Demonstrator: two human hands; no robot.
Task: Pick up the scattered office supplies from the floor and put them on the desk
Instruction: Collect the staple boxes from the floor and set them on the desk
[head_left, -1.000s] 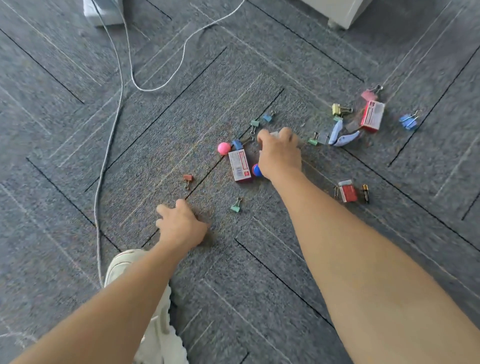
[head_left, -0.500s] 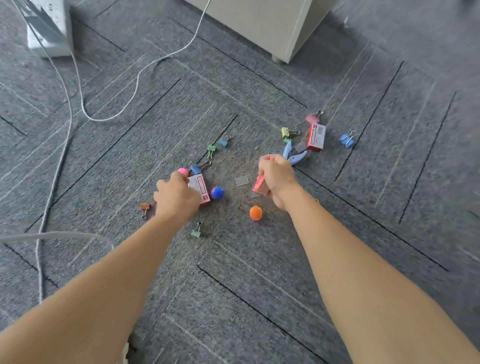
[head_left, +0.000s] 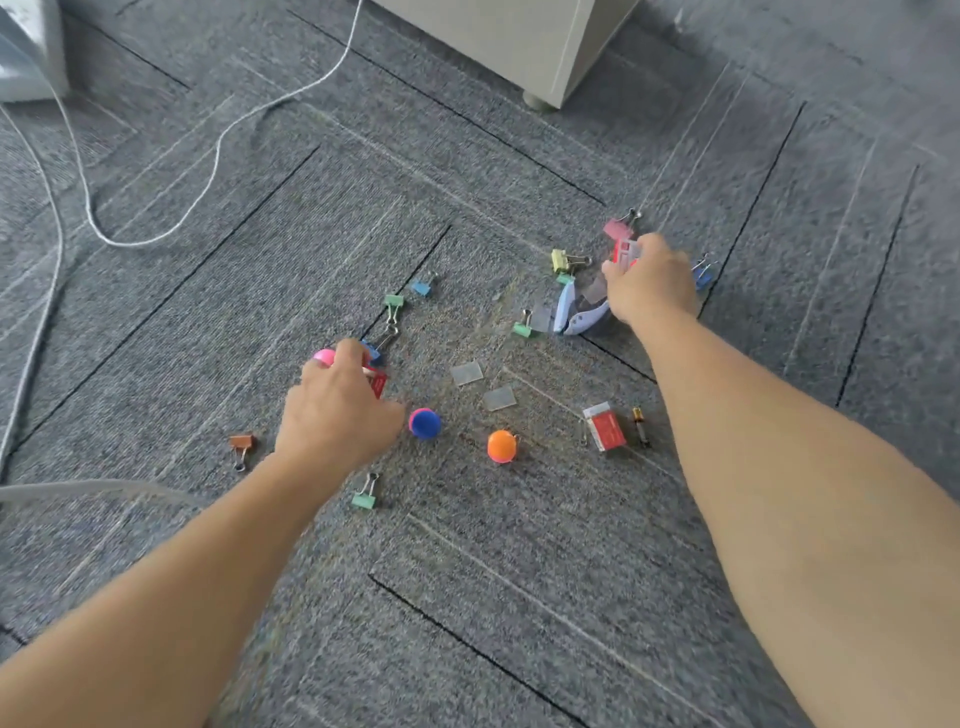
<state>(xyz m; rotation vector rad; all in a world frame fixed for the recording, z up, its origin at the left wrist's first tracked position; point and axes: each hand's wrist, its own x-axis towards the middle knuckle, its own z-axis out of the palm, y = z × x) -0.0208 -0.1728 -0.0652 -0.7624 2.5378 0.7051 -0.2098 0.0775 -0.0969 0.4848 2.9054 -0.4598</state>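
Note:
Small office supplies lie scattered on the grey carpet. My left hand (head_left: 337, 410) curls over a red and white staple box (head_left: 377, 385), with a pink ball (head_left: 323, 357) at its fingertips. My right hand (head_left: 649, 283) reaches farther out and grips another red and white box (head_left: 626, 253). Between the hands lie a blue ball (head_left: 425, 423), an orange ball (head_left: 502, 446), a third red box (head_left: 605, 427), a battery (head_left: 640, 426) and a pale blue hand tool (head_left: 571, 312). Coloured binder clips are spread around, such as a yellow one (head_left: 563, 260) and a green one (head_left: 363, 499).
A white cable (head_left: 208, 171) loops over the carpet at the left. A beige cabinet corner on a foot (head_left: 540, 57) stands at the back. A white unit (head_left: 28, 57) is at the top left. Two clear plastic pieces (head_left: 466, 373) lie mid-floor.
My right hand has moved from the middle of the pile out to the far red box. My left hand came forward from the bare carpet onto the near red box.

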